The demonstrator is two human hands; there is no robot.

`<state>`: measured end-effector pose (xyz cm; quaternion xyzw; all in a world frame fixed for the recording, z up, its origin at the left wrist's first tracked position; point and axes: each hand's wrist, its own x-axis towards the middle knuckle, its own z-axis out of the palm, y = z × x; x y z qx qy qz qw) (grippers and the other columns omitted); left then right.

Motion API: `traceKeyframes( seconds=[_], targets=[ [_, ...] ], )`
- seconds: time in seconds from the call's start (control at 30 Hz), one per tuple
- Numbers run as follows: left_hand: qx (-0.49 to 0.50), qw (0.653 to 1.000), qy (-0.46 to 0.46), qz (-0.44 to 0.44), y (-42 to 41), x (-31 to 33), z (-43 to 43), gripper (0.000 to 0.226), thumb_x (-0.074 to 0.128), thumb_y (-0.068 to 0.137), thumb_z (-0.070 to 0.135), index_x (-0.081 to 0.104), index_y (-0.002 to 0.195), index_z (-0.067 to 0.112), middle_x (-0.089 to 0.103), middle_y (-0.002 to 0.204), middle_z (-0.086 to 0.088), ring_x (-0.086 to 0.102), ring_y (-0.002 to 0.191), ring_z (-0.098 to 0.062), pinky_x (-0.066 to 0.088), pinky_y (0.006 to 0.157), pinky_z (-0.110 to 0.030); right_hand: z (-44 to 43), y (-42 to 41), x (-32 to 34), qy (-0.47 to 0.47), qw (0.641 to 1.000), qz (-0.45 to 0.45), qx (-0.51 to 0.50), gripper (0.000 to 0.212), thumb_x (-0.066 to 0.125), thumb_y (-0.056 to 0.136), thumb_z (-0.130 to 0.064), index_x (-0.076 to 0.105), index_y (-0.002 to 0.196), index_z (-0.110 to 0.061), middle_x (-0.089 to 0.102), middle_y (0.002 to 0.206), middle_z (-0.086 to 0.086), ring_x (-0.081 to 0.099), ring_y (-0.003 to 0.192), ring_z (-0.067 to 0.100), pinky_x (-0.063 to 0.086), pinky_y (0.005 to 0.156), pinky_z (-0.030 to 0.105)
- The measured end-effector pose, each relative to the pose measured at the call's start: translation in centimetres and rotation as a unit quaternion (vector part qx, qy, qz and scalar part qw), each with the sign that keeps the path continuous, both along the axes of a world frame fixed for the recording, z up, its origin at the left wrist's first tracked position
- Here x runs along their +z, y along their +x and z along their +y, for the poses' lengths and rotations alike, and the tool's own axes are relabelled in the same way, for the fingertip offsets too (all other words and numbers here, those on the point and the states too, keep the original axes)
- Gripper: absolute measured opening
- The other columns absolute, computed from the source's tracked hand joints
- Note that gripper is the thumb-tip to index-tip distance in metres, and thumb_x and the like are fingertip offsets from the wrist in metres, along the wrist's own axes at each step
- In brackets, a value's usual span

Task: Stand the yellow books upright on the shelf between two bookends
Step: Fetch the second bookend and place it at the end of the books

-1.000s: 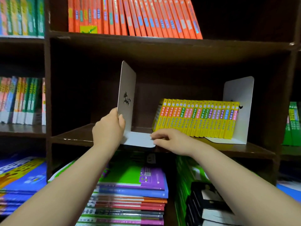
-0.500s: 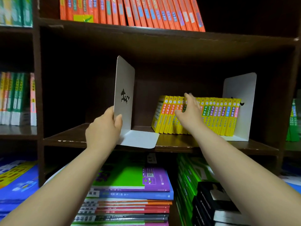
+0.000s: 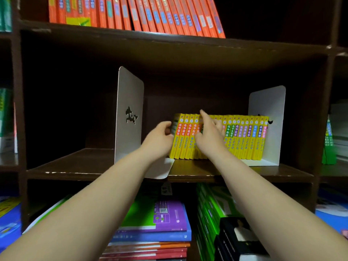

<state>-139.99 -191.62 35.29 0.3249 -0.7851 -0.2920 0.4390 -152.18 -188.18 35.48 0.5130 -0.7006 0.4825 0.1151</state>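
The left hand [image 3: 160,137] left the bookend [image 3: 130,102] for the yellow books' [image 3: 244,136] end. The right hand [image 3: 210,138] rose from its base onto them.

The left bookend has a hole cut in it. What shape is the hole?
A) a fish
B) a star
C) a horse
C: the cut-out in the left bookend shows a horse's head, legs and tail; the bookend stands upright, left of the yellow books.

it looked like a bookshop: dark brown wooden shelving [image 3: 105,174] carried a leaning row of many identical orange paperbacks [image 3: 150,16] above, a numbered set of yellow books [image 3: 244,136] mid-shelf, and flat stacks of green and purple workbooks [image 3: 169,217] below.
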Motion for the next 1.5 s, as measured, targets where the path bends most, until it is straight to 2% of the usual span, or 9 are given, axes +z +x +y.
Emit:
traceKeyframes(
  seconds=[0.17,0.3,0.43,0.83,1.03,1.17,1.3,1.4,1.5],
  targets=[
    [-0.011,0.993,0.111,-0.04,-1.9,0.0,-2.6,0.062,0.044,0.091,0.005,0.016,0.146,0.014,0.034,0.148,-0.013,0.037,0.133,-0.029,0.034,0.105,-0.035,-0.5,0.0,0.2,-0.008,1.0,0.005,0.029,0.063,0.046,0.091,-0.002,0.018,0.145,-0.017,0.034,0.145,0.01,0.027,0.137,0.023,0.031,0.113,0.039],
    [-0.068,0.984,0.166,-0.005,-1.9,-0.1,-3.5,0.058,0.036,0.091,-0.003,0.025,0.143,0.019,0.05,0.13,-0.012,0.05,0.112,-0.024,0.04,0.09,-0.033,-1.0,0.0,0.2,-0.034,0.993,-0.04,0.109,0.06,0.042,0.093,-0.001,0.018,0.145,-0.019,0.039,0.145,0.007,0.049,0.113,0.013,0.049,0.079,0.02],
    [-0.081,0.979,0.187,0.028,-1.5,-0.2,-4.4,0.058,0.031,0.091,-0.009,0.029,0.142,0.019,0.048,0.137,-0.008,0.047,0.121,-0.023,0.038,0.098,-0.035,-2.2,0.6,-0.3,-0.031,0.983,-0.122,0.135,0.072,0.056,0.089,-0.017,0.012,0.146,-0.017,0.029,0.151,0.006,0.037,0.135,0.021,0.039,0.106,0.037],
    [-0.103,0.981,0.161,-0.016,-1.0,-0.4,-5.0,0.064,0.03,0.09,-0.014,0.024,0.144,0.02,0.04,0.145,-0.007,0.041,0.131,-0.026,0.036,0.104,-0.039,-5.2,2.2,2.0,0.038,0.996,-0.02,-0.073,0.096,0.064,0.079,-0.043,0.0,0.146,-0.019,0.027,0.148,0.015,0.049,0.122,0.034,0.05,0.083,0.037],
    [-0.067,0.995,0.065,0.023,-0.1,-0.9,-2.8,0.06,0.036,0.09,-0.009,0.028,0.142,0.018,0.04,0.144,-0.009,0.044,0.123,-0.017,0.037,0.09,-0.021,-5.3,2.1,2.1,0.053,0.994,-0.009,-0.096,0.081,0.063,0.08,-0.039,0.016,0.142,-0.015,0.032,0.142,0.016,0.05,0.119,0.038,0.048,0.082,0.039],
    [-0.01,0.997,-0.067,0.036,1.8,-1.9,-1.7,0.053,0.047,0.089,0.0,0.039,0.137,0.019,0.046,0.14,-0.002,0.044,0.128,-0.015,0.034,0.102,-0.021,-5.1,2.3,2.2,0.063,0.992,-0.002,-0.111,0.076,0.064,0.078,-0.04,0.024,0.138,-0.014,0.034,0.14,0.017,0.05,0.119,0.038,0.047,0.085,0.038],
    [0.031,0.96,-0.262,0.091,4.5,-2.9,0.2,0.032,0.052,0.083,0.002,0.064,0.111,0.011,0.056,0.096,0.017,0.05,0.092,0.008,0.033,0.079,0.008,-5.1,2.3,2.1,0.038,0.993,-0.03,-0.106,0.074,0.066,0.076,-0.037,0.03,0.136,-0.014,0.038,0.138,0.016,0.052,0.116,0.038,0.046,0.079,0.036],
    [0.131,0.91,-0.377,0.108,7.3,-3.8,0.8,0.035,0.05,0.075,0.021,0.064,0.105,0.009,0.05,0.095,0.011,0.047,0.091,-0.002,0.029,0.082,0.002,-4.8,2.1,2.4,0.002,0.994,-0.073,-0.08,0.071,0.067,0.074,-0.036,0.034,0.133,-0.014,0.042,0.135,0.015,0.052,0.115,0.037,0.042,0.075,0.035],
    [0.183,0.937,-0.272,0.117,9.2,-4.4,0.7,0.062,0.066,0.073,0.022,0.044,0.131,0.013,0.046,0.122,-0.006,0.041,0.117,-0.013,0.025,0.098,-0.014,-4.2,2.0,3.3,-0.018,0.993,-0.101,-0.049,0.072,0.068,0.073,-0.037,0.035,0.133,-0.013,0.044,0.135,0.015,0.05,0.118,0.036,0.045,0.085,0.038]
  ],
)
